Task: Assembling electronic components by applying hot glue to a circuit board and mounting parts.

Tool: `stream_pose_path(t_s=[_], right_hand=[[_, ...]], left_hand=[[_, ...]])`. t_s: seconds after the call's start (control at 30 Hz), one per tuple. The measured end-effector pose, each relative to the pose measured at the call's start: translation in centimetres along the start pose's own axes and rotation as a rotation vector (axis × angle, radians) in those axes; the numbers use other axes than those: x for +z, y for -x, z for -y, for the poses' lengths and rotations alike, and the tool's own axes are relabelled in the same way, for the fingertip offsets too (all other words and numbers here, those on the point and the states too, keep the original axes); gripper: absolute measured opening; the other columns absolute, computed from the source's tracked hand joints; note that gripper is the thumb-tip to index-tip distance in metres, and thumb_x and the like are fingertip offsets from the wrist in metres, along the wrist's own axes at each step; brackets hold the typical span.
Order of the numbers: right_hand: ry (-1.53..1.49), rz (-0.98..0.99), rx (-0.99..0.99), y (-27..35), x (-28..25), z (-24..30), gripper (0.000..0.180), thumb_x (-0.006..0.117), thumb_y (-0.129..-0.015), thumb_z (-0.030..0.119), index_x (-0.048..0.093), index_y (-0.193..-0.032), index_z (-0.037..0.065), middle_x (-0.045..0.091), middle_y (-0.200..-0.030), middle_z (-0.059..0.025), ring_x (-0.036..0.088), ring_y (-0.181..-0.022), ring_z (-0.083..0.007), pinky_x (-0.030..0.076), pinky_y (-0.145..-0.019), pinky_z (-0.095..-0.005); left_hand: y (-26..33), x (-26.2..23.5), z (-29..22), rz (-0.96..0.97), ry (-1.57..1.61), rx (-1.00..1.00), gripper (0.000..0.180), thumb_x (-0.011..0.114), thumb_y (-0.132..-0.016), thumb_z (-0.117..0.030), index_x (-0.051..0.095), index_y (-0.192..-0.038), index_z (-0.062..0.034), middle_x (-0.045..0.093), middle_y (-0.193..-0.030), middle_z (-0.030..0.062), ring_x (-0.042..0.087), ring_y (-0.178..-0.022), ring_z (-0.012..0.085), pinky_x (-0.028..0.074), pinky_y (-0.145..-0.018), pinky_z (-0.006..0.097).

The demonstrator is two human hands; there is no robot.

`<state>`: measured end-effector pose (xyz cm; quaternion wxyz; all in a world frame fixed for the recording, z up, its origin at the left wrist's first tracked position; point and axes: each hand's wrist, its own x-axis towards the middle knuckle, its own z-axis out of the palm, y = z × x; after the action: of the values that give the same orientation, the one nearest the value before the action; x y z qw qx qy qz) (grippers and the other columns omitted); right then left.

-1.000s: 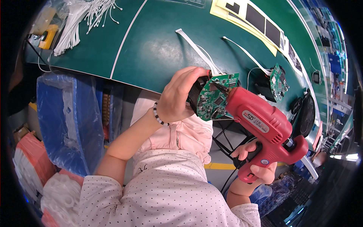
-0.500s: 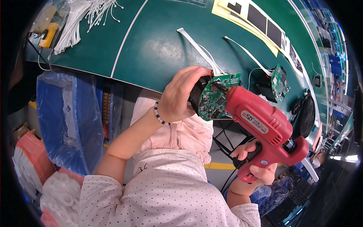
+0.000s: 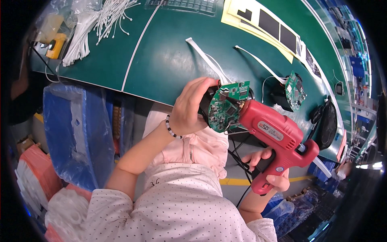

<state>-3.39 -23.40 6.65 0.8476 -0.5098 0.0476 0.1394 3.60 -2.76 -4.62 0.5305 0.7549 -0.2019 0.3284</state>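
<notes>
My left hand [image 3: 191, 105] grips a round black part with a green circuit board [image 3: 227, 109] on its face, tilted at the table's near edge. A white ribbon cable [image 3: 207, 58] runs from the top of this assembly onto the table. My right hand [image 3: 268, 171] is wrapped round the handle of a red hot glue gun [image 3: 274, 129], fingers at its trigger. The gun's dark nozzle points left and lies over the upper middle of the board; whether it touches cannot be told. A white glue stick [image 3: 321, 167] sticks out behind the gun.
A second board assembly [image 3: 295, 92] with its cable lies on the green table [image 3: 161, 60]. Yellow sheets with black pieces [image 3: 268, 24] lie beyond. White cable ties [image 3: 86, 34] are piled at the far left. A blue plastic-lined bin [image 3: 72, 133] stands below the left edge.
The glue gun has shifted slightly left, its nozzle now further up and left on the board. The table appears slightly lower in view. Both hands keep their hold.
</notes>
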Motion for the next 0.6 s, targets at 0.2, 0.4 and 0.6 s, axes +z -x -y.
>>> stream_pose_path(t_s=[0.2, 0.4, 0.6], right_hand=[[-0.243, 0.130, 0.133, -1.7, -0.4, -0.9, 0.052, 0.056, -0.053, 0.015, 0.047, -0.101, -0.004, 0.056, -0.087, -0.0249, 0.058, -0.074, -0.0350, 0.045, -0.081, -0.0469], [-0.506, 0.195, 0.180, -2.8, -1.0, -1.4, 0.050, 0.055, -0.058, 0.016, 0.047, -0.103, -0.003, 0.055, -0.092, -0.0239, 0.055, -0.091, -0.0447, 0.049, -0.070, -0.0405], [-0.875, 0.364, 0.150, -3.4, -2.3, -2.1, 0.044, 0.054, -0.066, 0.014, 0.043, -0.108, 0.003, 0.057, -0.096, -0.0099, 0.055, -0.100, -0.0335, 0.048, -0.056, -0.0388]], left_hand=[[0.2, 0.1, 0.0, 0.000, -0.013, 0.006, 0.084, 0.075, -0.054, -0.004, 0.030, -0.125, 0.0039, 0.053, -0.109, 0.0166, 0.052, -0.099, 0.0345, 0.043, -0.084, 0.040], [0.3, 0.0, 0.2, 0.019, -0.012, 0.000, 0.087, 0.075, -0.053, -0.004, 0.029, -0.126, 0.0049, 0.052, -0.110, 0.0192, 0.052, -0.098, 0.0364, 0.043, -0.085, 0.042], [0.3, 0.0, 0.0, 0.006, -0.036, -0.008, 0.087, 0.077, -0.053, -0.005, 0.030, -0.126, 0.0042, 0.052, -0.110, 0.0202, 0.053, -0.098, 0.0353, 0.044, -0.084, 0.041]])
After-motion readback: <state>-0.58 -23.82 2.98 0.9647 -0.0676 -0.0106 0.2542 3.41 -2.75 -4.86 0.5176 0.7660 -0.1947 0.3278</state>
